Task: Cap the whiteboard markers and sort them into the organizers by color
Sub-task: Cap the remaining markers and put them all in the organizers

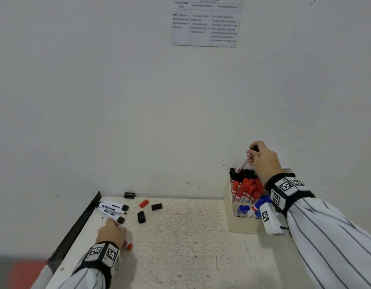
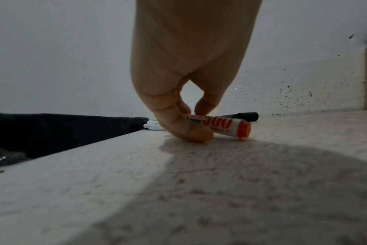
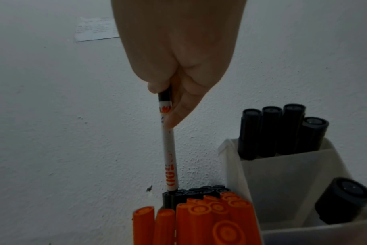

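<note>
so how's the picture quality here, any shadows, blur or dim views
Head view: bright and even, though the wall notice is too soft to read and straight edges bow. Left wrist view: dim, the left hand casts a broad shadow over the table, whose near surface is blurred. Right wrist view: dark and grainy, the right hand slightly soft.

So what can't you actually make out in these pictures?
- Wall notice: head view, print too small and blurred to read.
- Marker under the left hand: the fingers hide its far end in both views, so capped or not is unknown.
- Marker held by the right hand: its top is buried in the grip.
- Blue markers: head view, partly behind the wrist camera.
</note>
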`<state>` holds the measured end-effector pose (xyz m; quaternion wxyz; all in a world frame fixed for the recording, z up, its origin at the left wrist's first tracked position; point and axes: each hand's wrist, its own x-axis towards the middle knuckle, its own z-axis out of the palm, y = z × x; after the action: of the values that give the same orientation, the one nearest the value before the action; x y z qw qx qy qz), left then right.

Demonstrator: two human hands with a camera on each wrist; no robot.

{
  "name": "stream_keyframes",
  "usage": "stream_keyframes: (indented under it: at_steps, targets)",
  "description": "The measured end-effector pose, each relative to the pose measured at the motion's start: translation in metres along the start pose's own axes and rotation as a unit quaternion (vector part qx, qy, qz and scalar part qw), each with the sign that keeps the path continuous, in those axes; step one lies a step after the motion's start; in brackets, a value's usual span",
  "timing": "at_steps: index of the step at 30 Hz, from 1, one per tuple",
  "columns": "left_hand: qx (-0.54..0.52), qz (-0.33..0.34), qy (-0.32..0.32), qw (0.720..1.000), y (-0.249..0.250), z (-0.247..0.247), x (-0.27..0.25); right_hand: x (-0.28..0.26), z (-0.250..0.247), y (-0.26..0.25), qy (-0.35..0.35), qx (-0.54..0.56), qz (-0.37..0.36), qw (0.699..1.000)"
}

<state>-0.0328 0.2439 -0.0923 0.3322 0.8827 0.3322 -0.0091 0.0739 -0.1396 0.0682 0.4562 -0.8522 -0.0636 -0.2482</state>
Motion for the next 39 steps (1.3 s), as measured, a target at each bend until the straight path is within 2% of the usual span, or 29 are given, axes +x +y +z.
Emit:
stream_keyframes:
  at_steps: [2,6,11,13,17,19,23,26,33,35,39]
  targets:
    - [-0.027,0.007,0.005,1.000,0.002,0.001,0.001,0.001,0.001,-0.002,-0.018,0.006,-0.005,1.000]
    - [-0.056,0.018,0.007,0.998,0.007,0.002,-0.002,0.003,0.003,-0.006,-0.006,0.049,-0.020,0.999]
    - [-0.075,0.040,0.016,0.996,0.013,0.002,-0.005,0.007,0.006,0.000,-0.065,-0.037,-0.005,0.997]
    - [-0.083,0.045,0.014,0.995,0.015,0.002,-0.005,0.008,0.005,-0.002,-0.057,-0.042,-0.004,0.997]
    - [-0.090,0.048,0.016,0.995,0.017,0.001,-0.006,0.014,0.004,-0.012,0.012,0.017,-0.010,1.000]
    - [-0.092,0.048,0.013,0.995,0.018,0.001,-0.007,0.016,0.006,-0.015,0.001,0.029,0.000,1.000]
    - [-0.086,0.046,0.001,0.995,0.019,0.001,-0.006,0.017,0.013,-0.014,-0.087,-0.074,-0.004,0.993]
    - [-0.077,0.045,0.003,0.996,0.018,0.001,-0.003,0.016,0.018,-0.013,-0.096,-0.099,-0.016,0.990]
    - [-0.071,0.043,0.004,0.996,0.017,0.003,0.003,0.016,0.029,0.000,-0.169,-0.199,0.034,0.965]
    - [-0.074,0.040,0.005,0.996,0.016,0.004,0.005,0.014,0.030,0.003,-0.171,-0.235,0.038,0.956]
    - [-0.062,0.041,0.000,0.997,0.014,0.007,0.011,0.018,0.033,-0.002,-0.139,-0.231,0.070,0.960]
